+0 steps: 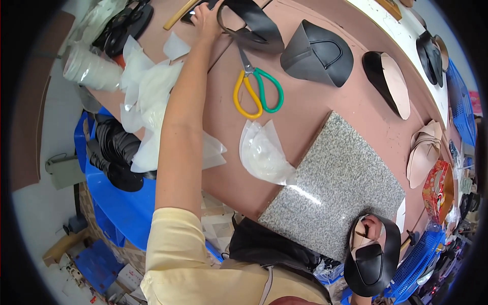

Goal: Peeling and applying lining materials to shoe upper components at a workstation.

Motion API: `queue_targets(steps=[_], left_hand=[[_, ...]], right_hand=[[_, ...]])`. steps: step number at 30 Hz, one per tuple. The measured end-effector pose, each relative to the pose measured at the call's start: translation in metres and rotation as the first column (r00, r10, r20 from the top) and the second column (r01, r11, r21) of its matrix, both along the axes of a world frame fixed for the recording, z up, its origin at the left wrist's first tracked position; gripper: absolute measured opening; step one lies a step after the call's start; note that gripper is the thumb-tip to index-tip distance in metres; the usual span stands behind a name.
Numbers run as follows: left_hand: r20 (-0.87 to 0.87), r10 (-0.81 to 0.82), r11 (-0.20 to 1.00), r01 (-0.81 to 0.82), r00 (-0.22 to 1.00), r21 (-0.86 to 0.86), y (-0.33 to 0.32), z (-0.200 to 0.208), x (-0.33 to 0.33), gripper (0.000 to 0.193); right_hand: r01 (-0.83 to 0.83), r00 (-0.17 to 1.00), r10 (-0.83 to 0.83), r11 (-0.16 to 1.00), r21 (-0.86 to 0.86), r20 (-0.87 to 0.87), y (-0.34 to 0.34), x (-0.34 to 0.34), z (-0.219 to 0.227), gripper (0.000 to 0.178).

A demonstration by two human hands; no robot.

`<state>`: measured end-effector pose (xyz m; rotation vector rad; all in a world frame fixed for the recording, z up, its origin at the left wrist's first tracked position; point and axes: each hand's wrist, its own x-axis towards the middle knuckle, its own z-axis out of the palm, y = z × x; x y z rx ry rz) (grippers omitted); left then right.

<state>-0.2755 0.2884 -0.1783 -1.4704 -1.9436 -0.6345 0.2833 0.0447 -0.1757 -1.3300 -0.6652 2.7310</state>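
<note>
At the lower right my right hand [372,226] holds a black leather shoe upper [369,262] with a pale pink lining. Its fingertips show through the opening, curled around the inside. My left arm stretches to the far edge, where my left hand [205,19] reaches over a small dark object [188,15], fingers apart. Beside that hand stands a curved black leather upper [259,28]. Scissors [249,84] with one yellow and one green handle lie below it. Another black upper [319,53], with a stitched flap, rests to their right.
A speckled granite slab [338,188] lies on the pinkish table, with translucent white pieces [264,152] touching its left edge. More such pieces [152,96] pile up beside my left arm. Pink-lined uppers [394,84] sit on the right. A blue chair [119,203] holds stacked black pieces.
</note>
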Motion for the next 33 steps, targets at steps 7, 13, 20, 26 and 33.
queue_targets(steps=[7,13,20,26,33], left_hand=[[-0.053,0.002,0.994,0.004,0.999,0.106,0.044,0.004,0.022,0.041],[-0.074,0.054,0.998,-0.052,0.996,0.033,0.056,0.013,-0.01,0.039],[0.189,0.34,0.927,-0.294,0.921,-0.234,0.07,0.023,-0.016,0.04],[0.243,0.392,0.856,-0.255,0.887,-0.45,0.073,0.048,-0.019,0.047],[0.408,0.484,0.819,-0.238,0.774,-0.522,0.061,0.074,-0.013,0.057]], right_hand=[[0.041,0.999,-0.044,0.993,0.111,0.029,0.04,0.001,0.006,0.026],[0.06,0.998,-0.065,0.983,0.176,0.022,0.044,0.004,0.017,0.028],[0.092,0.993,-0.11,0.96,0.264,0.053,0.05,0.019,0.032,0.03],[0.1,0.991,-0.125,0.932,0.349,0.052,0.048,0.021,0.056,0.032],[0.107,0.988,-0.146,0.887,0.449,0.052,0.043,0.028,0.088,0.034]])
